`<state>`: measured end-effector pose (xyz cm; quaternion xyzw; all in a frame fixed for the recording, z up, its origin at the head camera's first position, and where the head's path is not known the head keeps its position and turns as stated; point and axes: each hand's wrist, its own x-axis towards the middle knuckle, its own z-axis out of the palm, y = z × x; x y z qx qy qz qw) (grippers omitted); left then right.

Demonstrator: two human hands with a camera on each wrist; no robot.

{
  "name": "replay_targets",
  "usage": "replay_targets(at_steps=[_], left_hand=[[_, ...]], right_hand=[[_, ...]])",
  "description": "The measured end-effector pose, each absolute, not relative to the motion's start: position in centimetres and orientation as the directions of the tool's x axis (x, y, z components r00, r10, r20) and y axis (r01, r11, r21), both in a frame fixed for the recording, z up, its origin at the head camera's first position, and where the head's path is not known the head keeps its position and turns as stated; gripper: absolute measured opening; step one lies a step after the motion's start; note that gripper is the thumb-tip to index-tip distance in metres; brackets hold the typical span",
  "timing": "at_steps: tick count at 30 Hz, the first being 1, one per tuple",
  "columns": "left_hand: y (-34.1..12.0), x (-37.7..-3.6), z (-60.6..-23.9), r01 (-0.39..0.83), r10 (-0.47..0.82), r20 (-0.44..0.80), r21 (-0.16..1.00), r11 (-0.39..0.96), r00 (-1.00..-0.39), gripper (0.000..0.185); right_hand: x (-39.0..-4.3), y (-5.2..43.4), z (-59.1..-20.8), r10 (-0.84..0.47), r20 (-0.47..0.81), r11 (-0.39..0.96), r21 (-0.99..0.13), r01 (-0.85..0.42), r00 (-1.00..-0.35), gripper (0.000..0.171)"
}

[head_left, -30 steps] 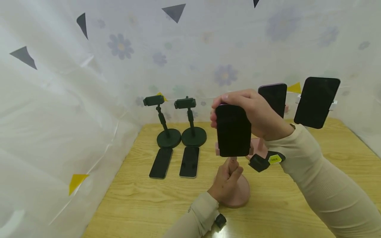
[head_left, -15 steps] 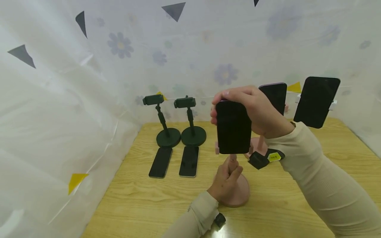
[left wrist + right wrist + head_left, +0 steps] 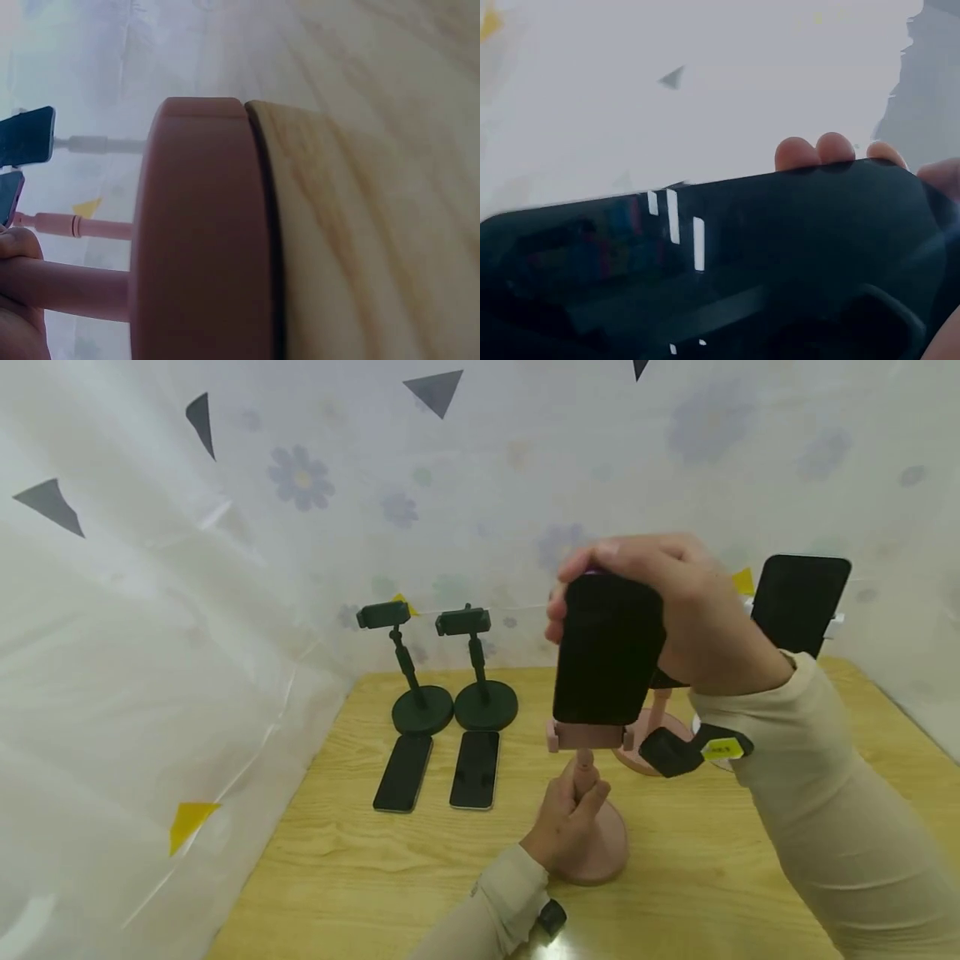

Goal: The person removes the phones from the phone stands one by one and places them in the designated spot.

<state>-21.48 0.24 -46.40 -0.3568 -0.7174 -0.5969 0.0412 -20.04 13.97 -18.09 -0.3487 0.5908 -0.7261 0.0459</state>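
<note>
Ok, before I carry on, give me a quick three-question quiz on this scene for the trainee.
1. What does the right hand hold: A, a cable; B, a phone; C, a cup?
2. True or false: the left hand grips the nearest pink stand.
3. How many phones lie flat on the table?
Key: 1. B. 2. True. 3. Two.

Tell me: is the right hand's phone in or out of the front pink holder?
Out. In the head view, the phone appears above the front pink holder, whose face shows uncovered.
</note>
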Motion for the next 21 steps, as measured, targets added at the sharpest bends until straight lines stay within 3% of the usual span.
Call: replay_targets(at_steps=[4, 12, 21], left_hand=[[0.4, -21.5, -46.4, 0.573, 0.447, 0.494, 0.818, 0.052, -0.746, 0.019], [0.9, -21.7, -46.5, 0.553, 0.449, 0.484, 0.833, 0.029, -0.751, 0.017], [0.7, -21.5, -46.0, 0.486, 0.451, 0.403, 0.870, 0.081, -0.796, 0.015]], right_hand=[[-18.9, 15.0, -17.6, -0.458, 0.537, -0.388, -0.838, -0.384, -0.708, 0.036], [-17.9, 16.9, -19.2, -0.479, 0.590, -0.466, -0.799, -0.381, -0.650, 0.041], [-16.0, 20.0, -22.2, -0.443, 0.634, -0.524, -0.757, -0.391, -0.635, 0.044]])
